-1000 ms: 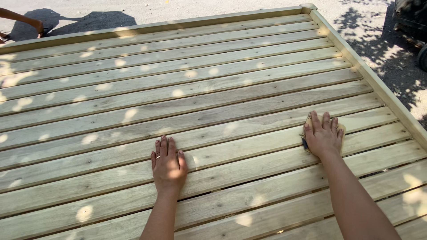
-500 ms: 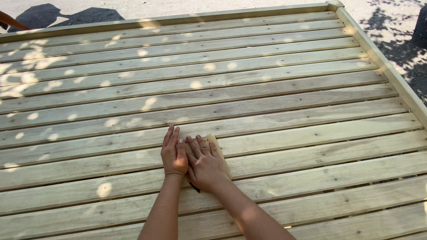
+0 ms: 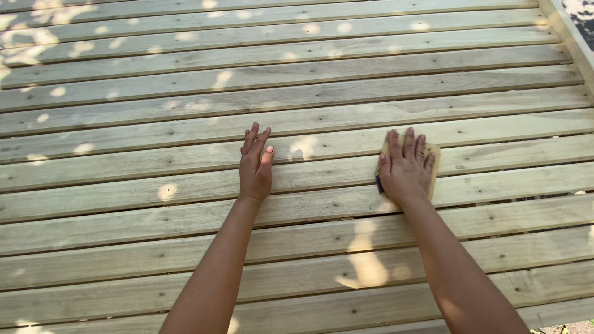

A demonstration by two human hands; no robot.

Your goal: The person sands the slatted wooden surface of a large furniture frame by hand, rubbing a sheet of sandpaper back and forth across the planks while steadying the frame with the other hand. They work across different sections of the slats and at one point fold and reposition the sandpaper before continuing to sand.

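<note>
Two bare forearms are rising from the bottom edge of the frame, one at lower centre and one at lower right, both reaching up over the planks of a pale wooden deck (image 3: 124, 204). The left hand (image 3: 255, 166) is lying flat at the centre of the frame, palm down, fingers held close together and pointing toward the top; it is holding nothing and is pressing on bare boards. The right hand (image 3: 405, 168) is lying right of centre, fingers slightly spread, pressing down on a tan sanding block (image 3: 433, 158) (only its pale top edge and a dark sliver at the thumb side are showing around the hand). The block is sitting flat on the deck, straddling the gap between two boards, well apart from the left hand. Beyond the hands, the boards are running across the frame with narrow dark gaps and rows of screw heads, dappled with sun spots. At the upper right, a raised wooden border board (image 3: 572, 37) is closing off the deck.
</note>
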